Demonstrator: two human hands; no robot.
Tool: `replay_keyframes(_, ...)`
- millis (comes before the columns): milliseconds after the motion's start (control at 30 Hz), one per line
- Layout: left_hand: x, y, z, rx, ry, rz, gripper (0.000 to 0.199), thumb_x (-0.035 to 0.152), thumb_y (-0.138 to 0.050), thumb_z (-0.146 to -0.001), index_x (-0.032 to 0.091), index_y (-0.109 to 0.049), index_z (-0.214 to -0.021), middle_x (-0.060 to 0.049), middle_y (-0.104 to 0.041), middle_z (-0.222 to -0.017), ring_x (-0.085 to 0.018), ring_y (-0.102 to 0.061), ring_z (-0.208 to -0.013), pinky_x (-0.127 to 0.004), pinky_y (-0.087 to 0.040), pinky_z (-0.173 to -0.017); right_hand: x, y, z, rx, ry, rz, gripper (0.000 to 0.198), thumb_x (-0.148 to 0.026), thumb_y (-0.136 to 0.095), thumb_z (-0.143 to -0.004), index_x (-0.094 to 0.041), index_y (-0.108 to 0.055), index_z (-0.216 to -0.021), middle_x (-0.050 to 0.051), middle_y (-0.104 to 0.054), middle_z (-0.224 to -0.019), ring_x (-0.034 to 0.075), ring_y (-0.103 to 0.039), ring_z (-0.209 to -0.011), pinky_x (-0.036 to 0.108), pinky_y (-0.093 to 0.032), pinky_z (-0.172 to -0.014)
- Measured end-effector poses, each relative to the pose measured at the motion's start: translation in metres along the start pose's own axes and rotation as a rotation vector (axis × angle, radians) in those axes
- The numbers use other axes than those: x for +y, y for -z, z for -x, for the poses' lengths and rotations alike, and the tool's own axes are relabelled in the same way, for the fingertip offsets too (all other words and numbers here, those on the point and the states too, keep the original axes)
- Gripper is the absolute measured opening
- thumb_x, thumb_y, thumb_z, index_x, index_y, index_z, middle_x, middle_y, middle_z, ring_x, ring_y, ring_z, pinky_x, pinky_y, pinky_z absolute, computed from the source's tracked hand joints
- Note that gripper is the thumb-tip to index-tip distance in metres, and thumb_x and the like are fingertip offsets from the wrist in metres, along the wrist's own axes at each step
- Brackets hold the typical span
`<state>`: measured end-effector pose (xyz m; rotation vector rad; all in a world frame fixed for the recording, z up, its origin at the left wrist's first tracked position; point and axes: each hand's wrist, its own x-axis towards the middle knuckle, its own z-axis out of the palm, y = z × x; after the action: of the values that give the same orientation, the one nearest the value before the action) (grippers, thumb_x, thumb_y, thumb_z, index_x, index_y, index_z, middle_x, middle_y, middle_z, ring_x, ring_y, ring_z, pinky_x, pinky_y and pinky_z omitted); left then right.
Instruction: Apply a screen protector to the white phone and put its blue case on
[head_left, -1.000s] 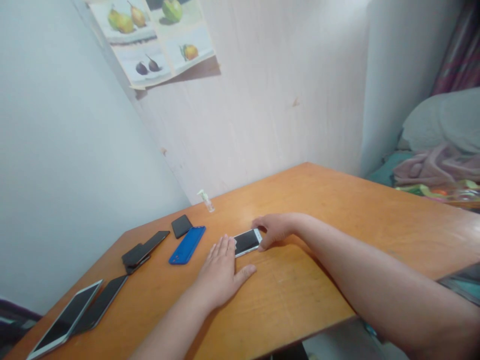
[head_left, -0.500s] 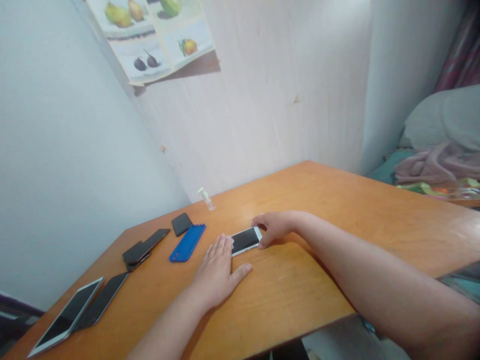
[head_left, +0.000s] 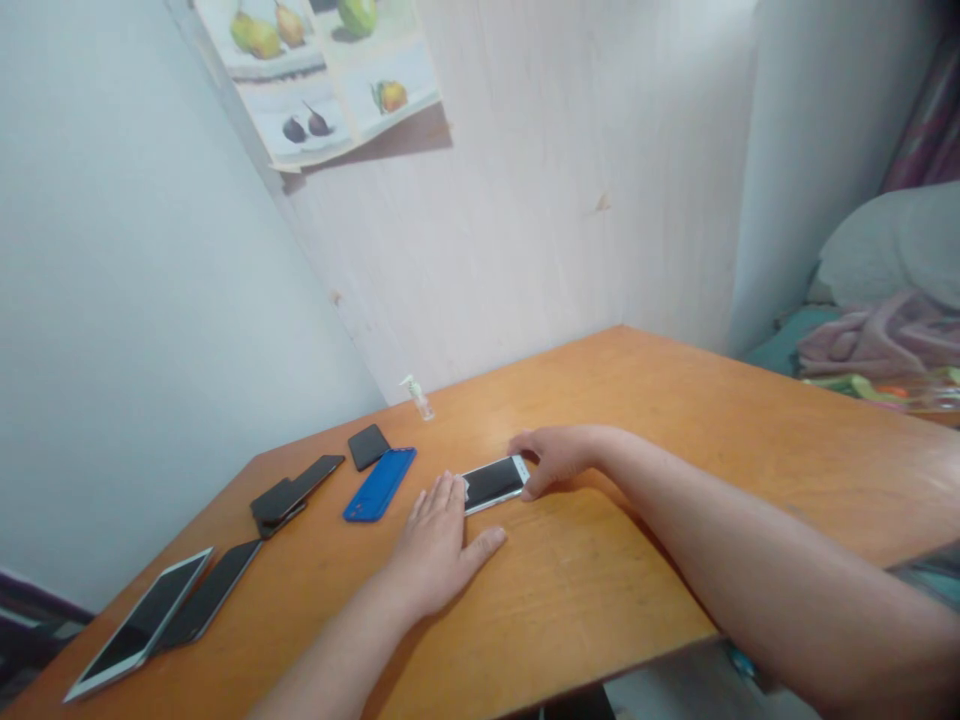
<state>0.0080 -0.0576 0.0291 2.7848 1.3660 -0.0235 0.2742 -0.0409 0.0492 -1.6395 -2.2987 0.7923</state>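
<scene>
Near a flat blue plastic phone case (head_left: 381,485), your left hand (head_left: 435,540) lies flat, fingers extended, at the left end of a white-rimmed, black-screened rectangular phone (head_left: 492,484) on the orange-brown wooden table (head_left: 675,400); your right hand (head_left: 556,458) grips its other end (thumb nearest you). Uneven pressure could make it skid.
</scene>
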Motion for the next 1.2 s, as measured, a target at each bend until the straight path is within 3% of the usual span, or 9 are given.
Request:
replay_keyframes(200, 0.001, 0.001, 0.032, -0.030, -0.083, -0.011, 0.093, 0.077, -0.033, -0.089, 0.012, -0.024, -0.155, -0.016, -0.013, -0.163, -0.032, -0.009, -0.151, -0.054, -0.016, -0.122, 0.003, -0.002, -0.002, -0.006, -0.005, -0.011, 0.061, -0.052, -0.081, -0.056, -0.026, -0.066, -0.110, 0.001, -0.070, -0.103, 0.025, -0.063, -0.094, 0.029, -0.045, -0.075)
replay_keyframes(433, 0.006, 0.005, 0.007, -0.032, -0.016, -0.017, 0.097, 0.078, -0.027, -0.089, 0.005, -0.029, -0.153, -0.021, -0.018, -0.160, -0.033, -0.009, -0.150, -0.055, -0.012, -0.122, 0.007, -0.003, -0.003, 0.012, -0.013, -0.007, 0.072, -0.055, -0.083, -0.054, -0.026, -0.063, -0.117, 0.002, -0.068, -0.112, 0.025, -0.063, -0.099, 0.030, -0.046, -0.079)
replay_keyframes(667, 0.011, 0.006, 0.024, -0.049, -0.099, -0.033, 0.096, 0.080, -0.030, -0.087, 0.012, -0.027, -0.155, -0.016, -0.016, -0.162, -0.034, -0.009, -0.150, -0.055, -0.013, -0.122, 0.005, -0.004, -0.004, 0.007, -0.011, 0.014, 0.062, -0.055, -0.080, -0.058, -0.026, -0.065, -0.110, 0.001, -0.068, -0.102, 0.024, -0.063, -0.092, 0.029, -0.045, -0.073)
replay_keyframes(867, 0.014, 0.006, -0.010, -0.007, -0.071, -0.006, 0.098, 0.079, -0.027, -0.088, 0.005, -0.030, -0.152, -0.023, -0.023, -0.160, -0.035, -0.015, -0.149, -0.055, -0.016, -0.121, 0.004, -0.003, -0.002, 0.005, 0.005, 0.011, 0.064, -0.055, -0.081, -0.057, -0.025, -0.064, -0.111, 0.002, -0.068, -0.104, 0.025, -0.062, -0.095, 0.028, -0.045, -0.074)
replay_keyframes(1100, 0.021, 0.003, 0.008, -0.006, -0.159, 0.010, 0.097, 0.080, -0.034, -0.086, 0.012, -0.029, -0.154, -0.018, -0.021, -0.161, -0.035, -0.014, -0.150, -0.055, -0.017, -0.122, 0.004, -0.003, -0.003, -0.005, 0.007, -0.005, 0.065, -0.056, -0.081, -0.057, -0.025, -0.064, -0.111, 0.001, -0.068, -0.105, 0.023, -0.062, -0.093, 0.028, -0.044, -0.075)
replay_keyframes(1200, 0.019, 0.004, -0.003, -0.007, -0.145, -0.003, 0.097, 0.080, -0.031, -0.087, 0.009, -0.029, -0.153, -0.020, -0.023, -0.160, -0.035, -0.015, -0.150, -0.055, -0.016, -0.122, 0.005, -0.003, -0.003, -0.001, 0.008, 0.007, 0.065, -0.056, -0.080, -0.057, -0.025, -0.064, -0.112, 0.002, -0.068, -0.104, 0.023, -0.062, -0.093, 0.028, -0.044, -0.075)
